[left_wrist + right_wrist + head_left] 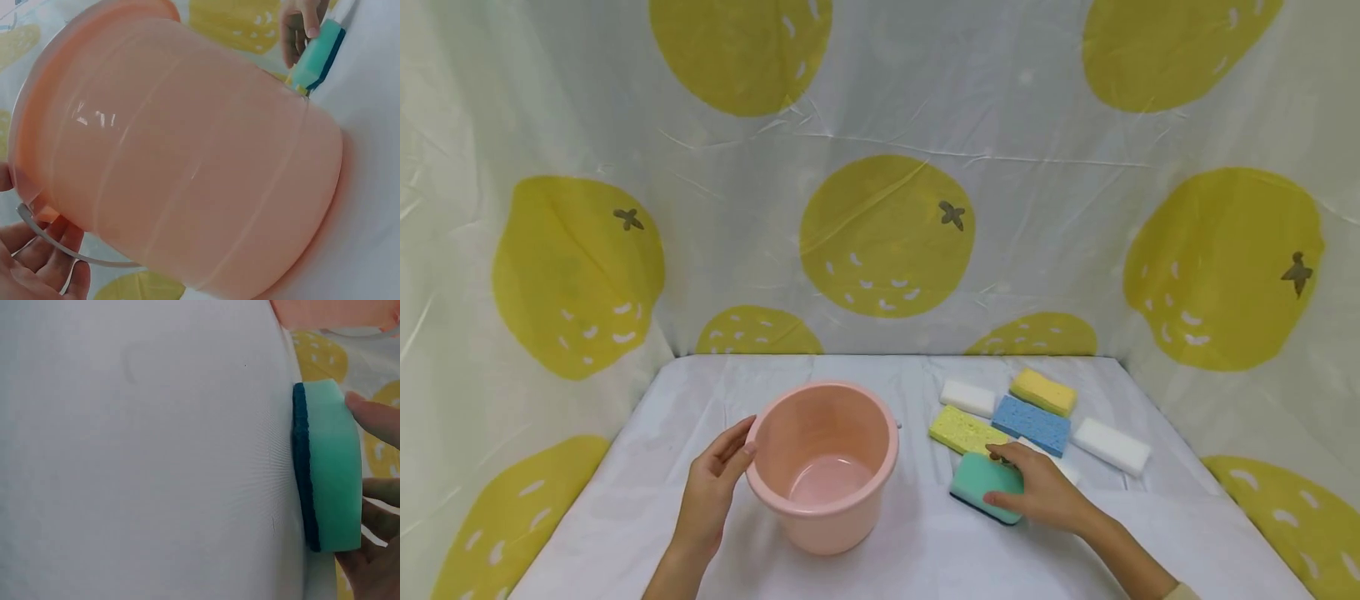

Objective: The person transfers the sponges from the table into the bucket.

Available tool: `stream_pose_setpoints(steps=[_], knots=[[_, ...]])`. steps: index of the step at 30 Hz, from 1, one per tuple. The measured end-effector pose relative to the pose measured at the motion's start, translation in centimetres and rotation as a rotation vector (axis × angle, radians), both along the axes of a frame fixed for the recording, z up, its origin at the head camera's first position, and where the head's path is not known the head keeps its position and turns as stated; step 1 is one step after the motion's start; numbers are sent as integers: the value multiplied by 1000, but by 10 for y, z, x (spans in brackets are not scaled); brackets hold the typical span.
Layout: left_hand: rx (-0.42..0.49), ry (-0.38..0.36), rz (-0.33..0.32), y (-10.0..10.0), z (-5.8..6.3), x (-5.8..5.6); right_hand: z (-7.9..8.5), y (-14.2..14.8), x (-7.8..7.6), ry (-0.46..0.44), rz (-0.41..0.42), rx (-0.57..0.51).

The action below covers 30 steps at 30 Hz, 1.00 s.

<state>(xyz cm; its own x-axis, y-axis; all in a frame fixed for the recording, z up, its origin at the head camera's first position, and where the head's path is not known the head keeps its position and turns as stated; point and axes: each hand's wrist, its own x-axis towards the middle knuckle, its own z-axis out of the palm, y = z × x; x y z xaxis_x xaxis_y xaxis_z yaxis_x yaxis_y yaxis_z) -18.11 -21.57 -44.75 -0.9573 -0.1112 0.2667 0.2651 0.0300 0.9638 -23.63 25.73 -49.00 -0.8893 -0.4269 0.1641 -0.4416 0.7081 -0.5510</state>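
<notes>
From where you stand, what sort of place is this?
Perhaps a staged workspace, judging by the fruit-print cloth hung behind and beside the white-covered table, and the pink bucket and sponges on it.

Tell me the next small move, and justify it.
Probably the right hand should firm its fingers on the green sponge, ready to lift it: its thumb and fingers are about the sponge, which sits dark side down, while the left hand is at the rim of the upright pink bucket.

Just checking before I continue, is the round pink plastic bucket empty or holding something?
The pink bucket looks empty: the head view shows bare inner walls and floor, though its near inside is hidden.
</notes>
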Motion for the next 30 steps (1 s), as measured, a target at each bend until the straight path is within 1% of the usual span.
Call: stream_pose_setpoints(steps=[4, 7, 11, 15, 19, 24, 27, 30], knots=[[-23, 30, -7, 1, -3, 1, 0, -1, -1, -15, 8, 48], [-18, 42, -7, 2, -4, 0, 0, -2, -3, 1, 34, 85], [-12, 62, -2, 3, -5, -1, 1, -1, -4, 26, 70, 99], [-11, 62, 10, 4, -5, -1, 6, -2, -5, 17, 102, 113], [-16, 52, 30, 2, -6, -1, 16, -5, -6, 12, 127, 130], [-13, 38, 34, 1, -6, -2, 34, -9, -6, 34, 114, 136], [1, 25, 32, 1, -6, -2, 45, -11, -8, 50, 126, 116], [10, 14, 41, 2, -6, -1, 55, -16, -11, 86, 139, 95]])
